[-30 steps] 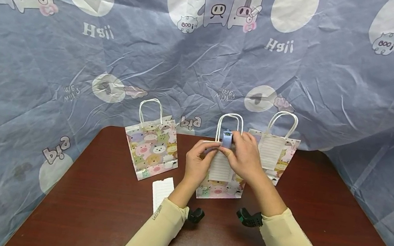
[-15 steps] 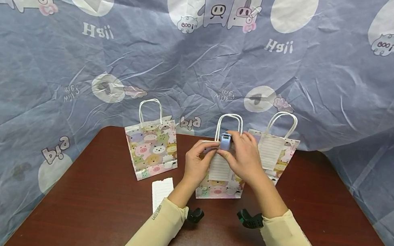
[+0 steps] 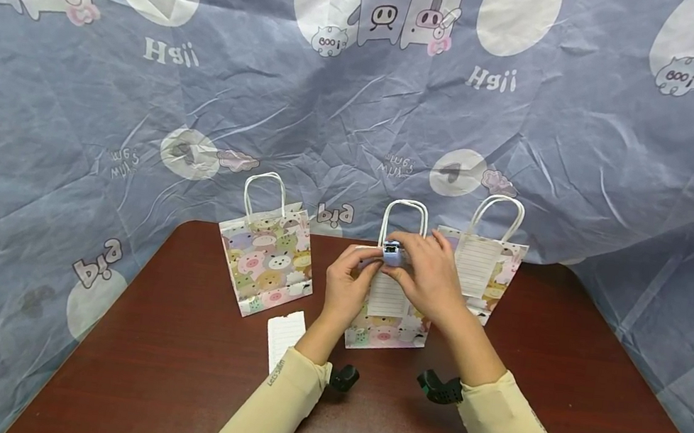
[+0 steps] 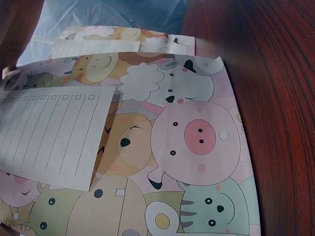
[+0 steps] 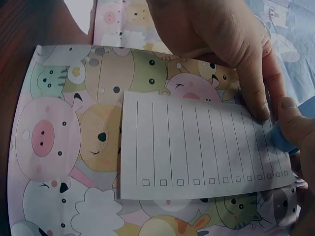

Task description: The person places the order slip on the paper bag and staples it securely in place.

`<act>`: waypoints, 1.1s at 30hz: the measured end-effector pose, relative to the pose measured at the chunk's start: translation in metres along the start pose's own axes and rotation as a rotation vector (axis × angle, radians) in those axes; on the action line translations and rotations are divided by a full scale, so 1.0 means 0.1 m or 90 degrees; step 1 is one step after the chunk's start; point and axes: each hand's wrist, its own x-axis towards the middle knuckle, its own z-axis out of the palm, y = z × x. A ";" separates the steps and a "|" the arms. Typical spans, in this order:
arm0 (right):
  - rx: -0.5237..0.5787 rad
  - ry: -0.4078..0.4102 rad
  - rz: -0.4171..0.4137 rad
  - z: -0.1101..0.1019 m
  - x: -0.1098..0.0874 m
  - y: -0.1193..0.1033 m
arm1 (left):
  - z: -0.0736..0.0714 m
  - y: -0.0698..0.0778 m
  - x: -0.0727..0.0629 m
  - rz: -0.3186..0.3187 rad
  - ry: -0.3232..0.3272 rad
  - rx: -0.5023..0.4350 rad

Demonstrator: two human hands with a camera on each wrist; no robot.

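- While the left hand (image 3: pixel 348 281) pinches the white rectangular ruled-paper sheet (image 3: pixel 387 300) against the pastel animal-print paper bag (image 3: pixel 385 335), the right hand (image 3: pixel 434 269) grips the small light-blue device (image 3: pixel 391 254).
- 2 similar bags (image 3: pixel 267 261) stand nearby.

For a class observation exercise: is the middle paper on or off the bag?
On: the paper lies over the bag, covering part of its front.

The small blue tool (image 3: pixel 391 253) has slid a bit to the left and tipped over more, so it looks shorter, and a finger of the right hand (image 3: pixel 433 270) now reaches further left above it
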 end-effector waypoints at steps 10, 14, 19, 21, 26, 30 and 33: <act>0.077 0.027 0.024 0.00 -0.02 -0.01 | 0.04 -0.20 -0.02 -0.003 0.001 -0.001; 0.130 0.044 0.023 0.00 -0.03 0.00 | 0.04 -0.32 -0.03 -0.007 0.000 -0.014; 0.198 0.092 0.032 -0.07 -0.06 0.00 | 0.02 -0.34 -0.04 -0.018 -0.004 -0.004; 0.223 0.112 0.042 -0.11 -0.08 0.00 | 0.02 -0.34 -0.03 -0.021 -0.002 -0.002; 0.277 0.168 0.070 -0.20 -0.16 0.02 | 0.03 -0.34 -0.02 -0.026 0.008 -0.012; 0.303 0.211 0.093 -0.28 -0.23 0.05 | 0.02 -0.33 -0.02 -0.032 0.015 -0.019; 0.330 0.232 0.112 -0.34 -0.30 0.10 | 0.02 -0.33 -0.02 -0.030 0.018 -0.020</act>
